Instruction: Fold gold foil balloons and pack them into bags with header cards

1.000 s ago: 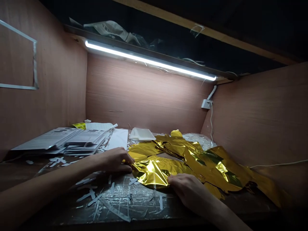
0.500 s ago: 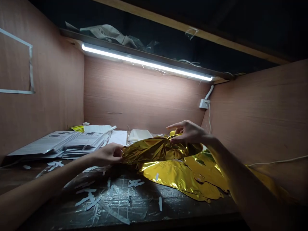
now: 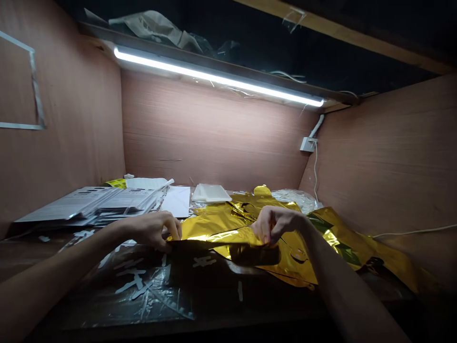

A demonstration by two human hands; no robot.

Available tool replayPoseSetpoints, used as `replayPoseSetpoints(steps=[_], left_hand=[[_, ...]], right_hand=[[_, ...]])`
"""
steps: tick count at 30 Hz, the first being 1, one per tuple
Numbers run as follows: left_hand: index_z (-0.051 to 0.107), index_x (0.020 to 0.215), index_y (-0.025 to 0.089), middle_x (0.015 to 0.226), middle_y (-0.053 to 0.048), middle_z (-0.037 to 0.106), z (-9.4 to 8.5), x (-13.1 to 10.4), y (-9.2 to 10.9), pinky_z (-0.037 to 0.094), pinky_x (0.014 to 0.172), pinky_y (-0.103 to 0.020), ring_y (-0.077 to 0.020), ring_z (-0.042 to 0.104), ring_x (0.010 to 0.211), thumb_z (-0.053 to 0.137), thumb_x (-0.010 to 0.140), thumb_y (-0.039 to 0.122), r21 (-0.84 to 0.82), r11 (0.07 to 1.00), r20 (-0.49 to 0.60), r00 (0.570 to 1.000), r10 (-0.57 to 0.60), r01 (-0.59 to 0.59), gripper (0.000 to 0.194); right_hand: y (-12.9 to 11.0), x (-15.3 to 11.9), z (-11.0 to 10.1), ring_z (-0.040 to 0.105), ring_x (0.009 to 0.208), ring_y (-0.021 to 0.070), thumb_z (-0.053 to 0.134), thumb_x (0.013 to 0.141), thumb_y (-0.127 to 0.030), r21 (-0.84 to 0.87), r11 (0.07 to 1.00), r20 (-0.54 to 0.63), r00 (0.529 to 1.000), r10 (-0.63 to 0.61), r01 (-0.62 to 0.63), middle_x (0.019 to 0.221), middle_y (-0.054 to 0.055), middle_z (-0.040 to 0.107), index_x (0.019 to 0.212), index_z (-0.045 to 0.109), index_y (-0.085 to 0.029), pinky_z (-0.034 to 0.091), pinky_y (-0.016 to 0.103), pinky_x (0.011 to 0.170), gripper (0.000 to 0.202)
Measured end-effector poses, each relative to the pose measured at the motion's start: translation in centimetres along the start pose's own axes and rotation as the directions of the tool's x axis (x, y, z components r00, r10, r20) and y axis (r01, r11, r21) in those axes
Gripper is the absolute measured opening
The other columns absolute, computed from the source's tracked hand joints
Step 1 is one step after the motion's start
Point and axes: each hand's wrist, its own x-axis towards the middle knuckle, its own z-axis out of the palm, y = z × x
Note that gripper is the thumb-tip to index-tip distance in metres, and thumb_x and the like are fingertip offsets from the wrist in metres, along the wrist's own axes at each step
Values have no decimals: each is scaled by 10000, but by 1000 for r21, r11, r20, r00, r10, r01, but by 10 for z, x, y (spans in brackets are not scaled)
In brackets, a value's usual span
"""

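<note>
A piece of shiny gold foil (image 3: 217, 237) stretches between my two hands, low over the table. My left hand (image 3: 157, 230) pinches its left end, fingers curled down. At its right part my right hand (image 3: 276, 224) is closed on the edge, fingertips together. More gold foil sheets (image 3: 294, 269) lie spread beneath and behind it, some with cut-out holes. Shadow darkens the front side of the held foil.
Stacks of printed papers (image 3: 71, 205) lie at the back left, beside a white sheet (image 3: 176, 201) and a translucent packet (image 3: 211, 193). White strips (image 3: 134, 281) are scattered on the dark table (image 3: 210, 305). Clear plastic (image 3: 300, 200) sits at the back right.
The held foil has come lower and now hangs flatter between my hands. My right hand has moved down and its fingers have closed on the foil edge. The view has shifted slightly.
</note>
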Motion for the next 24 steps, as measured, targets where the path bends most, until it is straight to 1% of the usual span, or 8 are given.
replayPoseSetpoints(steps=[3,6,9,13,16,20,23,24], left_hand=[[847,914,324,1032,31,787,1,0,7,501,763,-224,-164,704,851,722,645,43,19,998,30,998,-60,59,408],[844,922,348,1077,39,783,1,-1,8,513,817,-237,-165,710,894,664,630,-10,42,997,37,997,-61,59,496],[843,920,356,1101,41,781,1,-1,8,515,843,-245,-170,711,923,650,620,-26,53,997,33,998,-58,56,524],[845,905,354,1093,36,785,1,-1,8,514,827,-246,-170,713,907,657,636,-18,52,997,22,999,-50,49,496],[846,894,355,1094,38,785,2,-1,8,507,810,-244,-170,712,902,667,646,-10,35,998,19,999,-47,47,475],[850,874,328,1067,10,791,3,-1,5,499,796,-252,-171,710,858,755,711,106,27,1000,-5,1000,-8,8,291],[851,868,308,1025,-3,798,3,0,3,494,789,-254,-166,710,820,782,747,187,34,999,-23,1000,16,-15,185],[851,870,309,1019,0,799,3,0,3,492,786,-252,-164,711,819,773,749,175,33,999,-22,1000,18,-17,197]], right_hand=[[-6,10,13,666,796,165,934,683,-277,-34,997,139,988,71,-67,810,71,752,895,826,-165,528,282,708,263],[-7,20,23,654,761,145,939,672,-344,-77,988,188,971,150,-137,814,65,748,915,822,-149,517,242,647,333],[-4,24,26,662,764,152,948,660,-351,-54,991,212,968,130,-121,803,79,745,898,821,-127,523,251,673,350],[0,24,22,671,778,188,961,613,-438,-1,999,254,966,42,-44,786,89,744,865,822,-147,538,303,708,409],[-4,24,22,669,785,197,952,607,-483,-13,999,292,956,32,-29,799,91,748,908,825,-165,538,320,723,457],[-17,32,34,667,804,182,918,680,-474,-120,991,366,925,103,-62,848,95,747,1040,813,-132,534,303,778,507],[-19,41,47,697,847,212,936,597,-549,-176,978,479,858,185,-112,921,122,770,1155,776,-102,545,300,792,733],[-17,43,51,708,822,219,914,555,-638,-232,966,402,892,206,-118,898,123,776,1119,786,-99,550,296,760,790]])
